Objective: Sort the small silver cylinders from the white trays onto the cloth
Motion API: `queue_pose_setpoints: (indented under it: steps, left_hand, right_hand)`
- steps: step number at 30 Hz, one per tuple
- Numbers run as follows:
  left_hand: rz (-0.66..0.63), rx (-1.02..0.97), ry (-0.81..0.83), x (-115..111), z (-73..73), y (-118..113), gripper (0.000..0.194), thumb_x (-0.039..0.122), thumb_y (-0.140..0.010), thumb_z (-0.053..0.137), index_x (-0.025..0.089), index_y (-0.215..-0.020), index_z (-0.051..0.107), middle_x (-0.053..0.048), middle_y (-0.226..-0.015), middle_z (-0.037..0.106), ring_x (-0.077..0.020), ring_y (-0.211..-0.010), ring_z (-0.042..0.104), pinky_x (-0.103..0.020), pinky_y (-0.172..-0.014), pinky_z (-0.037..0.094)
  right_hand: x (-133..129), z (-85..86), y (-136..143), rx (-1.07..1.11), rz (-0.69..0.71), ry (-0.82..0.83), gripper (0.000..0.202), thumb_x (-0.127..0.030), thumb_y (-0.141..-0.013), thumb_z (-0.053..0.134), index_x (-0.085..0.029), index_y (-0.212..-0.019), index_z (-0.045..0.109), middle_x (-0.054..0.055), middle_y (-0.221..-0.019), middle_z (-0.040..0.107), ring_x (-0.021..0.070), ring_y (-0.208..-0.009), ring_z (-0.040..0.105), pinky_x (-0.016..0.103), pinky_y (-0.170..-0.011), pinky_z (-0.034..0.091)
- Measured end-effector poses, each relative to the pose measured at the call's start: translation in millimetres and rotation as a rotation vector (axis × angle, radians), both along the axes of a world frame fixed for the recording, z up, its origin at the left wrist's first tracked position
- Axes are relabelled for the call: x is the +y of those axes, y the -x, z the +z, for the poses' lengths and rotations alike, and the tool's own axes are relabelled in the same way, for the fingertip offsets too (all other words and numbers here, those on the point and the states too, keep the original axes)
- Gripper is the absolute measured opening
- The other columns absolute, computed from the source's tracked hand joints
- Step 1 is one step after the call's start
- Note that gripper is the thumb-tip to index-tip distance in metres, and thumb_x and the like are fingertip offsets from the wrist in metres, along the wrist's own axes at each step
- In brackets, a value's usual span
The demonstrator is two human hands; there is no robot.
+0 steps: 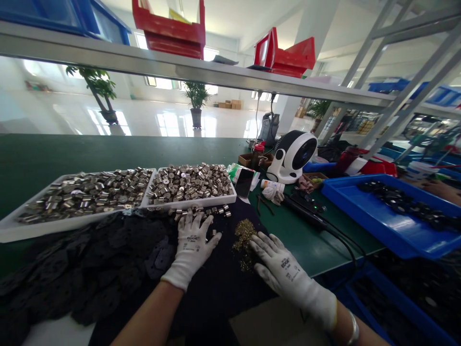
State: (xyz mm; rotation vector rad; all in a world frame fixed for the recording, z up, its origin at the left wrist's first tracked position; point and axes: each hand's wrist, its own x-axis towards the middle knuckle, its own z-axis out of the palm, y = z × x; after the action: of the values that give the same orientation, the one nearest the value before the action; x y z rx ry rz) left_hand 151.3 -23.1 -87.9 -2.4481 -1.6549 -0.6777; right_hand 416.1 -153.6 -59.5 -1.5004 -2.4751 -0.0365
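Note:
Both hands wear white gloves. My left hand [193, 247] lies with spread fingers on the dark cloth [212, 293], its fingertips at several loose metal cylinders [218, 210]. My right hand [284, 266] rests palm down beside a pile of small brass-coloured pieces [245, 233], fingers stretched out and touching the pile's right side. Neither hand appears to grip anything. Behind my left hand, two white trays [192, 203] hold many silvery cylinders. Left of it is a heap of flat black pieces [82, 264].
A phone [244, 182], a white fan [288, 161], a bottle with a red cap [258, 156], tweezers [265, 204] and a black corded tool [306, 214] lie beyond my right hand. At right is a blue tray [360, 211] of black parts; a shelf [201, 72] crosses above.

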Motion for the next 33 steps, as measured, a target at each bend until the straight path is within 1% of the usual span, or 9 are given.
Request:
queue_pose_setpoints:
  steps: [4, 8, 14, 18, 20, 23, 27, 30, 33]
  left_hand:
    - [-0.001, -0.009, 0.003, -1, 1.3, 0, 0.055, 0.053, -0.094, 0.063, 0.021, -0.137, 0.072, -0.017, -0.151, 0.062, -0.0497, -0.149, 0.040, -0.066, -0.122, 0.028]
    - [-0.008, -0.008, 0.007, -1, 2.8, 1, 0.055, 0.052, -0.093, 0.063, 0.020, -0.137, 0.073, -0.017, -0.150, 0.062, -0.0497, -0.148, 0.041, -0.065, -0.122, 0.028]
    - [-0.002, -0.008, 0.003, -1, 2.8, 1, 0.054, 0.052, -0.093, 0.064, 0.022, -0.137, 0.072, -0.015, -0.150, 0.063, -0.0479, -0.148, 0.042, -0.064, -0.123, 0.028]
    - [-0.001, -0.006, 0.009, -1, 2.7, 1, 0.055, 0.053, -0.093, 0.065, 0.021, -0.137, 0.073, -0.017, -0.150, 0.063, -0.0493, -0.148, 0.042, -0.065, -0.122, 0.028]
    - [0.001, -0.007, 0.010, -1, 3.4, 1, 0.055, 0.052, -0.093, 0.065, 0.020, -0.137, 0.073, -0.018, -0.150, 0.062, -0.0500, -0.147, 0.042, -0.066, -0.122, 0.028]
    - [-0.002, -0.014, 0.009, -1, 4.8, 1, 0.054, 0.052, -0.093, 0.065, 0.020, -0.136, 0.073, -0.017, -0.150, 0.062, -0.0494, -0.148, 0.042, -0.065, -0.123, 0.028]
    - [-0.007, -0.015, 0.005, -2, 5.2, 1, 0.054, 0.052, -0.094, 0.064, 0.020, -0.136, 0.073, -0.017, -0.150, 0.062, -0.0488, -0.148, 0.042, -0.065, -0.123, 0.028]
    - [-0.003, -0.016, 0.001, -2, 4.5, 1, 0.053, 0.052, -0.094, 0.063, 0.020, -0.136, 0.073, -0.017, -0.150, 0.063, -0.0480, -0.148, 0.042, -0.064, -0.123, 0.027]
    - [-0.005, -0.020, 0.002, -2, 3.9, 1, 0.052, 0.051, -0.094, 0.064, 0.020, -0.135, 0.073, -0.017, -0.150, 0.062, -0.0480, -0.148, 0.042, -0.064, -0.123, 0.028]
  right_hand:
    - [-12, 1.3, -5, -0.060, 0.074, 0.051, 0.058, -0.020, -0.096, 0.063, -0.016, -0.153, 0.056, 0.012, -0.159, 0.049, 0.0353, -0.150, 0.045, 0.065, -0.123, 0.039]
    - [-19, 3.2, -2, -0.108, 0.009, 0.025, 0.055, -0.018, -0.096, 0.059, -0.014, -0.151, 0.058, 0.012, -0.157, 0.052, 0.0383, -0.149, 0.047, 0.071, -0.118, 0.043]
    - [-24, -2.4, 7, -0.057, 0.104, 0.067, 0.058, -0.021, -0.092, 0.066, -0.020, -0.150, 0.060, 0.009, -0.160, 0.050, 0.0341, -0.150, 0.046, 0.064, -0.125, 0.038]
    - [-26, -3.2, -12, -0.039, 0.059, -0.004, 0.050, -0.019, -0.096, 0.061, -0.022, -0.146, 0.064, 0.008, -0.153, 0.058, 0.0342, -0.149, 0.048, 0.064, -0.124, 0.038]
    - [-21, -1.6, -19, -0.044, 0.020, -0.044, 0.049, -0.017, -0.099, 0.054, -0.022, -0.147, 0.063, 0.008, -0.154, 0.057, 0.0343, -0.149, 0.047, 0.065, -0.122, 0.041]
    - [-6, -1.4, -13, -0.045, -0.031, -0.051, 0.051, -0.018, -0.101, 0.052, -0.020, -0.151, 0.060, 0.010, -0.158, 0.052, 0.0354, -0.150, 0.045, 0.066, -0.120, 0.043]
    - [11, -6.5, -5, -0.062, -0.018, 0.024, 0.052, -0.021, -0.099, 0.057, -0.023, -0.150, 0.061, 0.009, -0.159, 0.051, 0.0348, -0.150, 0.045, 0.064, -0.123, 0.039]
    - [8, -9.6, -17, -0.069, -0.033, 0.008, 0.047, -0.021, -0.101, 0.055, -0.025, -0.146, 0.065, 0.008, -0.157, 0.055, 0.0356, -0.150, 0.046, 0.066, -0.121, 0.041]
    - [-3, -10.9, -31, -0.043, -0.088, -0.094, 0.045, -0.018, -0.101, 0.051, -0.025, -0.143, 0.068, 0.008, -0.155, 0.057, 0.0349, -0.148, 0.049, 0.064, -0.117, 0.046]
